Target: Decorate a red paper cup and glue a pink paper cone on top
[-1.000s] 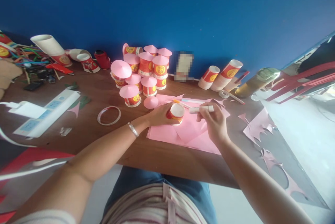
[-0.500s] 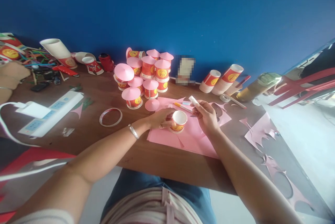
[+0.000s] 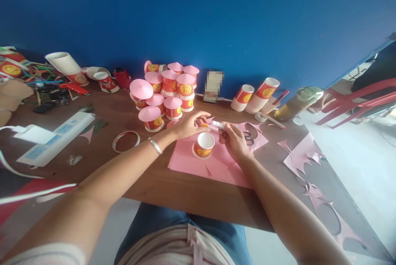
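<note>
A red and yellow paper cup [image 3: 203,146] stands mouth up on a stack of pink paper sheets [image 3: 216,164], with neither hand on it. My right hand [image 3: 234,141] is closed round a white glue stick [image 3: 218,125] just behind the cup. My left hand [image 3: 189,123] meets the stick's left end, thumb and fingertips pinched at it beside an orange pen tip [image 3: 204,125]. A loose pink paper cone [image 3: 171,124] lies partly hidden under my left hand.
A cluster of cups with pink cone lids [image 3: 167,91] stands behind my hands. A tape ring [image 3: 125,140] and a white power strip [image 3: 55,139] lie to the left, with craft clutter [image 3: 46,81] further back left. Two cup stacks [image 3: 258,93], a bottle [image 3: 295,102], scissors [image 3: 249,137] and pink offcuts [image 3: 301,155] are on the right.
My left hand let go of the cup, which now stands alone on the pink paper, and moved up to the glue stick. My right hand swung the stick level, toward the left hand.
</note>
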Motion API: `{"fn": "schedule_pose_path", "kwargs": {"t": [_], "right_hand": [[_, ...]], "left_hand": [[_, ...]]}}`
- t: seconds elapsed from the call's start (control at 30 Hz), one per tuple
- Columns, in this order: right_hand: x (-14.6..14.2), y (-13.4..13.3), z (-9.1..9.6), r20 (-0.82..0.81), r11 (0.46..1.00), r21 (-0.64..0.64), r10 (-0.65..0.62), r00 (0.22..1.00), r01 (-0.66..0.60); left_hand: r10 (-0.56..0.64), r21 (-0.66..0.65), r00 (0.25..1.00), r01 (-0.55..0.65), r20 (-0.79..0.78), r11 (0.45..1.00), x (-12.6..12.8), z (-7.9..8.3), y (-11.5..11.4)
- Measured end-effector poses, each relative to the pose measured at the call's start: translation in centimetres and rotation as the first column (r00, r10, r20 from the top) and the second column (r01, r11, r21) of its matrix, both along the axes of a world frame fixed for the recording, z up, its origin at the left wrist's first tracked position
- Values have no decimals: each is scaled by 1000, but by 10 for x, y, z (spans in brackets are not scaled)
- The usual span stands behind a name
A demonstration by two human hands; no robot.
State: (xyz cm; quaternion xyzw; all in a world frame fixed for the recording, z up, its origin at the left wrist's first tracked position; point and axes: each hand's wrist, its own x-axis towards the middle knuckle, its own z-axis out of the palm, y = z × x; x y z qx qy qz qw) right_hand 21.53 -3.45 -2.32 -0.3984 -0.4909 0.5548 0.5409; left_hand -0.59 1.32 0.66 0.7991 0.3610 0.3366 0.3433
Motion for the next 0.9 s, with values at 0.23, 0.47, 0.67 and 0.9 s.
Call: {"fn": "schedule_pose_path", "kwargs": {"t": [0.23,0.47,0.67,0.9], "right_hand": [[-4,-2,-1,41,999,-7,-34,999,34],[1,4,-3,46,994,38,-105,993,103],[6,3,-1,223,971,215,-148,964,99],[12,-4,3,552,811,580,-458,697,74]], "left_hand": [[-20,106,999,24,-36,994,25,10,4],[14,142,1000,-12,-12,990,23,9,2],[21,-151,991,-2,128,989,17,7,3],[1,-343,946,117,325,932,17,-2,7]]}}
